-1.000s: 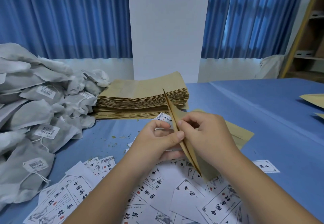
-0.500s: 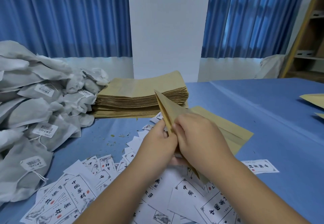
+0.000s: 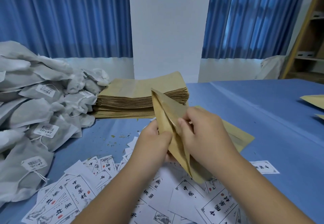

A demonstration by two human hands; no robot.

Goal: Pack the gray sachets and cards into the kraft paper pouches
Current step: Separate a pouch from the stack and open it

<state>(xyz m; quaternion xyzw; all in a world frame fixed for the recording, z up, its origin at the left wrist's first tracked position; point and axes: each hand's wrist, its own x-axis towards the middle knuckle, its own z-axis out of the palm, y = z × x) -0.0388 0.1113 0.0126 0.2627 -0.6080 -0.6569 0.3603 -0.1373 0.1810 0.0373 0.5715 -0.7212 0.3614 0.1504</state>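
Both hands hold one kraft paper pouch edge-up above the table, its mouth pointing away and slightly spread. My left hand grips its left wall; my right hand pinches the right wall near the opening. A tall stack of flat kraft pouches lies behind it. Gray sachets with barcode labels and strings are heaped at the left. White printed cards are scattered under my forearms. Another flat pouch lies under my right hand.
The table carries a blue cloth. Two more kraft pouches lie at the right edge. Bits of dried herb dot the cloth near the cards. A wooden shelf stands at the far right; blue curtains hang behind.
The held pouch has turned from nearly edge-on to tilted, with its mouth spreading. My hands shifted slightly up and right. The card seen by my left fingers earlier is out of sight.
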